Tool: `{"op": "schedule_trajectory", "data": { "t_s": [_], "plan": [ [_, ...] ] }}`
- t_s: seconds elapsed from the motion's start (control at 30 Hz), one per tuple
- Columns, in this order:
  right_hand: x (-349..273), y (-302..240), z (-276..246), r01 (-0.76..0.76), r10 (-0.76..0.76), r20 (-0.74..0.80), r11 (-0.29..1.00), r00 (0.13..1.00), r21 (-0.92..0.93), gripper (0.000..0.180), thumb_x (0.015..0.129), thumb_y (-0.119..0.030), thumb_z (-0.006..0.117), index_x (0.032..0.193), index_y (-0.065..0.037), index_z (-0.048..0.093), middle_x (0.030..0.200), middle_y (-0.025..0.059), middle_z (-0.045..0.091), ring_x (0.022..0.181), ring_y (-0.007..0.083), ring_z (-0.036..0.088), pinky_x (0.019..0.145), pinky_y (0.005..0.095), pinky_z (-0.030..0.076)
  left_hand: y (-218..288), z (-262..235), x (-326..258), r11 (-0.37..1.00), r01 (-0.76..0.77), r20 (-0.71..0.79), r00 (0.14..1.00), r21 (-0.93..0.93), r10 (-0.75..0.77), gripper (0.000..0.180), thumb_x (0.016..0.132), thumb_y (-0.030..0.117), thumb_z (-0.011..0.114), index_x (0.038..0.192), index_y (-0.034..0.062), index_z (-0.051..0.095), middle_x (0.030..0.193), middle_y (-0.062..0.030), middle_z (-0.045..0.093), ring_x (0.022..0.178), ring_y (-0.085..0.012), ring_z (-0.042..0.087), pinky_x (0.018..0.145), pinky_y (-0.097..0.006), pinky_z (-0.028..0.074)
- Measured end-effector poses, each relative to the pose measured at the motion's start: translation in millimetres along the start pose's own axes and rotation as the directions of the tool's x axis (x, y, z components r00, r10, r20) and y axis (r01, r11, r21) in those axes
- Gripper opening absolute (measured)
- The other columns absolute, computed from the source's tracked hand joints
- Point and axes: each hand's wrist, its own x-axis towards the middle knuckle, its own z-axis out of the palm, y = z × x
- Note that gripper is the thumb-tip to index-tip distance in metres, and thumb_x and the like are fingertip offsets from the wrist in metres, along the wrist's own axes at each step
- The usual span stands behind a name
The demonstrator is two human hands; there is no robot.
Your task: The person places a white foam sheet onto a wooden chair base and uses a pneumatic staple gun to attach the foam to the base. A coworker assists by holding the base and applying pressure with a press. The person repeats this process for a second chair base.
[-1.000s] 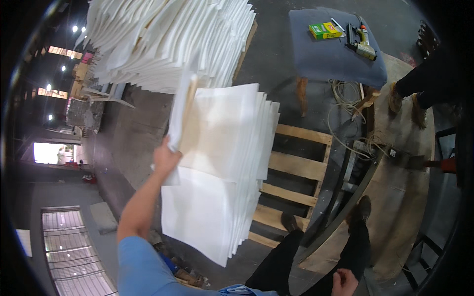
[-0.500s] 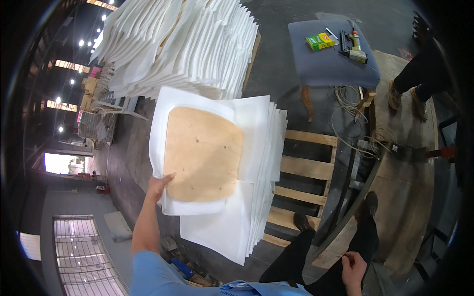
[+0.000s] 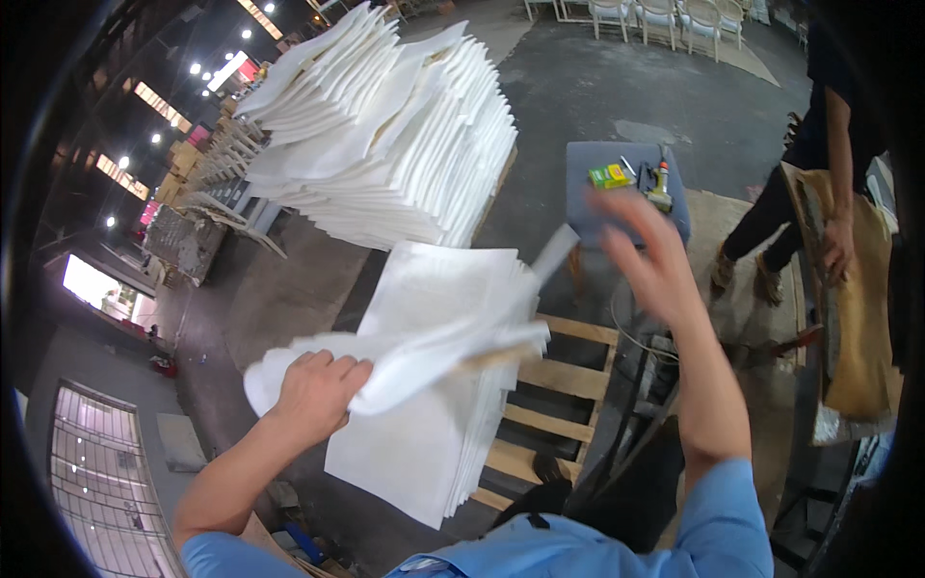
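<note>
The left hand [image 3: 313, 385] is clamped on a light, floppy foam pad [image 3: 424, 352] (best held by its edge), while the right hand [image 3: 644, 258] hangs open.

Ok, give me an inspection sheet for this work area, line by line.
Surface: wooden pallet on a concrete floor, partly covered.
Job's things: white foam seat pad with a plywood backing, lifted over the low stack of white pads.
Clutter: small blue stool carrying a green box and hand tools.
Hands: left hand grips the pad's edge; right hand raised, open, blurred.
Cables: thin wire loop beside the pallet.
Surroundings: tall pile of white pads; another person holding a brown board.
</note>
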Motion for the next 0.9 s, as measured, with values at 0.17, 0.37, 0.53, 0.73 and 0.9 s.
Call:
{"op": "schedule_trajectory", "data": {
  "t_s": [0.17,0.37,0.53,0.73,0.9],
  "plan": [
    [52.2,32.6,68.8,-0.243,0.251,0.781,0.961,0.572,-0.131,0.073,0.106,-0.047,0.077,0.169,-0.018,0.051,0.162,0.0201,0.061,0.141,0.0337,0.064,0.118,0.0461,0.052,44.4,-42.4,-45.6,0.963,-0.256,-0.070,0.963,0.088,0.262,0.033,0.084,0.015,0.068,0.116,0.0093,0.070,0.103,-0.0056,0.068,0.088,-0.0252,0.063,0.077,-0.040,0.053],
    [-175.9,-4.2,93.2,-0.622,-0.036,0.994,0.777,0.105,0.093,0.118,0.096,-0.074,0.075,0.180,-0.012,0.022,0.178,0.0326,0.031,0.162,0.0471,0.038,0.132,0.0520,0.033,69.4,-12.1,-83.4,0.961,-0.273,-0.084,0.959,-0.031,0.270,0.035,0.084,0.018,0.068,0.117,0.0106,0.073,0.111,-0.0068,0.069,0.097,-0.0288,0.065,0.080,-0.040,0.055],
    [-238.5,-111.9,50.8,-0.315,0.296,0.898,0.929,0.325,-0.193,0.108,0.082,-0.043,0.094,0.168,-0.007,0.039,0.156,0.0307,0.055,0.141,0.0491,0.060,0.119,0.0511,0.050,98.2,11.6,-63.5,0.925,-0.350,-0.125,0.934,-0.146,0.334,0.035,0.085,0.018,0.067,0.118,0.0114,0.074,0.110,-0.0050,0.069,0.096,-0.0267,0.065,0.080,-0.040,0.055],
    [-262.4,-80.7,64.4,-0.064,0.218,0.528,0.953,0.821,-0.295,0.062,0.076,-0.016,0.087,0.134,-0.007,0.066,0.113,0.0174,0.077,0.100,0.0408,0.076,0.089,0.0527,0.061,87.5,12.0,-38.6,0.937,-0.326,-0.147,0.940,-0.127,0.307,0.042,0.080,0.015,0.074,0.122,0.0130,0.071,0.107,-0.0033,0.069,0.088,-0.0257,0.062,0.082,-0.040,0.051],
    [-95.6,-128.5,51.6,0.387,-0.202,0.536,0.885,0.820,-0.259,0.049,0.077,-0.019,0.087,0.119,-0.007,0.066,0.101,0.0156,0.075,0.092,0.0392,0.076,0.078,0.0521,0.060,19.1,-73.8,-87.7,0.994,-0.054,-0.404,0.915,-0.093,0.012,0.057,0.070,0.011,0.083,0.126,0.0092,0.072,0.118,-0.0099,0.073,0.106,-0.0356,0.066,0.095,-0.048,0.051]
  ]
}}
